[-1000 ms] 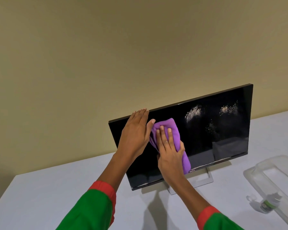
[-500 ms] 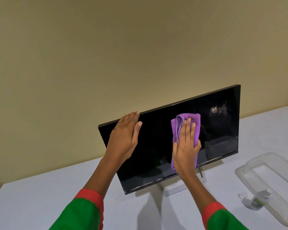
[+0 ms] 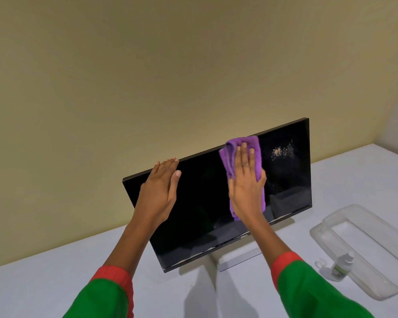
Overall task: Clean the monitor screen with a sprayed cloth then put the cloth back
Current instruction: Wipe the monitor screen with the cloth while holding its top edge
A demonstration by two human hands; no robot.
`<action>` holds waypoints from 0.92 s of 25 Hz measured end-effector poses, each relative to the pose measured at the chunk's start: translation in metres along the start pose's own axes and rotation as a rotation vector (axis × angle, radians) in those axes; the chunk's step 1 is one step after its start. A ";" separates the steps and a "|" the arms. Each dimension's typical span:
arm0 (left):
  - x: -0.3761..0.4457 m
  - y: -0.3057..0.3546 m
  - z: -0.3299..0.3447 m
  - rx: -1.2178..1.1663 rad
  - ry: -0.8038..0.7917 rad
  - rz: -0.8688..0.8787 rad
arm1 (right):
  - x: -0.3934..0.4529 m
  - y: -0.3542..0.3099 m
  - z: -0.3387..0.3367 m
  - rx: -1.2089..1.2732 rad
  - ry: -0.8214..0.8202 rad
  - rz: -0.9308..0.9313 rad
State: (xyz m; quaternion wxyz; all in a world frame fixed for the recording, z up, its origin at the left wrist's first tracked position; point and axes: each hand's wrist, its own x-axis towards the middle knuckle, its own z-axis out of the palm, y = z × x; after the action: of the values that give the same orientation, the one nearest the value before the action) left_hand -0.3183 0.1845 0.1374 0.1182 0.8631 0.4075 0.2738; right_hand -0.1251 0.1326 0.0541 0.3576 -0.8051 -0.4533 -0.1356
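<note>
Partly, the right hand [image 3: 245,189] hides the purple cloth [image 3: 251,143] against the monitor [image 3: 205,191].

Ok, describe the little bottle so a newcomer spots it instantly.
Find the black Dell monitor on the white table. To its right lies a clear tray; the bottle stands at the tray's left rim. It's small, white-capped and green-labelled, unlike anything nearby.

Wall [image 3: 147,65]: plain beige, ahead of me.
Table [image 3: 44,283]: white.
Clear tray [image 3: 331,222]: on the table, to my right.
Small bottle [image 3: 341,267]: upright, just beside the tray.
</note>
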 end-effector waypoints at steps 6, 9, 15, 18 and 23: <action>0.000 -0.004 -0.001 -0.032 -0.007 -0.008 | -0.032 0.024 0.013 0.126 -0.018 0.250; -0.001 -0.004 -0.001 -0.048 -0.004 -0.013 | -0.067 0.005 0.026 0.021 -0.054 0.110; 0.000 -0.004 0.000 -0.101 0.033 -0.016 | -0.026 -0.019 0.012 -0.057 -0.035 -0.145; 0.000 -0.004 -0.001 -0.116 0.029 -0.026 | 0.000 -0.003 0.003 -0.056 0.017 -0.095; -0.002 -0.005 -0.001 -0.116 0.023 -0.017 | 0.004 0.031 0.002 0.072 0.074 0.134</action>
State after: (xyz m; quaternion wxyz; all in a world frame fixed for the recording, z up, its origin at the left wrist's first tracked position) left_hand -0.3232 0.1868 0.1355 0.1656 0.8481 0.3998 0.3057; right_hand -0.0977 0.1264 0.0408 0.4111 -0.8148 -0.3895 -0.1243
